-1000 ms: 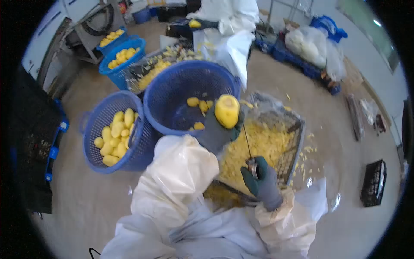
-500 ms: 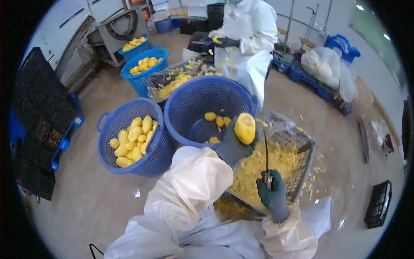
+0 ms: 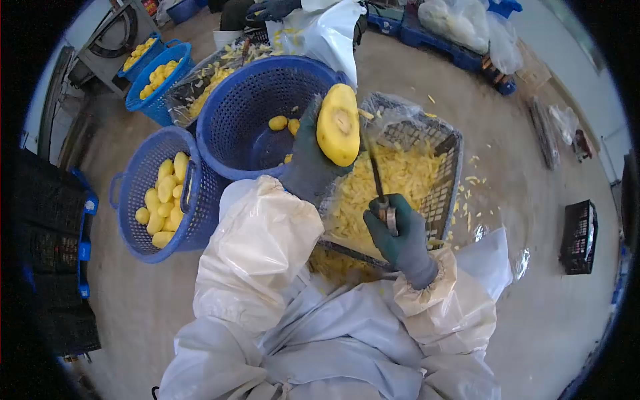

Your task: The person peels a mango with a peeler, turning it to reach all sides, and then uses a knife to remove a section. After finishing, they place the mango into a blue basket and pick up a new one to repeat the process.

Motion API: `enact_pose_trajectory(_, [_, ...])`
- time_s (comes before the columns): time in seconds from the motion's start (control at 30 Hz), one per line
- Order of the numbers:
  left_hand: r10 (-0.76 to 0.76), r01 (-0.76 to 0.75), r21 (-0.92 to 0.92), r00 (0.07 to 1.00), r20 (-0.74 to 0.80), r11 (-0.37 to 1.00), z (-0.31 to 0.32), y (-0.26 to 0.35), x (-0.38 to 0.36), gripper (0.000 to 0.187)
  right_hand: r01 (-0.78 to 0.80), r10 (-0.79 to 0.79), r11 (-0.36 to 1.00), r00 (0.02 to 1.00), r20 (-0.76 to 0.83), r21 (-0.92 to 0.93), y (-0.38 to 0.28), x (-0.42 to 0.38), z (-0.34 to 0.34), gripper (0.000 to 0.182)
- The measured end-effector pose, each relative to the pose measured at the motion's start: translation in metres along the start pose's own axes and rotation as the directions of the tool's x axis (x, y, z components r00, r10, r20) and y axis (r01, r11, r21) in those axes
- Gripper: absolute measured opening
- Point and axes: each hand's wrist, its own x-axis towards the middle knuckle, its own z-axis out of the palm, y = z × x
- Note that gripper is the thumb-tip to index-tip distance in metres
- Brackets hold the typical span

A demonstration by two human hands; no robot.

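Note:
My left hand (image 3: 308, 163), in a dark glove, is closed around a large peeled yellow potato (image 3: 333, 137). A rough brownish oval patch on the potato faces me. My gloved right hand (image 3: 403, 240) grips a knife (image 3: 377, 177) by its handle, the narrow blade pointing up and away just right of the potato. Beneath both hands lies a black mesh crate (image 3: 455, 160) lined with clear plastic and heaped with yellow shavings (image 3: 387, 193). Left of the potato stands a wide blue basket (image 3: 223, 107) with several small yellow pieces at the bottom.
Another blue basket (image 3: 127, 223) with peeled potatoes stands on the left. Farther back are light-blue baskets (image 3: 150, 107) of potatoes and a co-worker's white apron (image 3: 327, 37). A black crate (image 3: 577, 237) lies at right; shavings litter the floor. Dark crates (image 3: 53, 247) are stacked far left.
My view has tilted down and shifted right. The potato has been turned in my left hand, showing its brownish patch, and the knife is now closer to it.

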Motion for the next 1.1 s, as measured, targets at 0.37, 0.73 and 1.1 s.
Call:
enact_pose_trajectory(0.37, [0.036,-0.025,0.151,0.997,-0.075,0.988,0.036,-0.017,-0.014,0.041,-0.413,0.454,0.716,0.888,0.074,0.563,-0.014,0.012,-0.005,0.026])
enact_pose_trajectory(0.73, [-0.129,0.004,0.656,0.981,0.143,0.755,0.012,-0.038,-0.015,0.043,-0.358,0.487,0.655,0.873,-0.009,0.665,0.002,0.026,-0.04,0.028])
enact_pose_trajectory(1.1, [-0.516,0.411,0.54,0.855,0.051,0.735,0.048,-0.032,-0.019,0.069,-0.111,0.277,0.853,0.925,-0.26,0.51,0.015,0.041,-0.07,0.027])
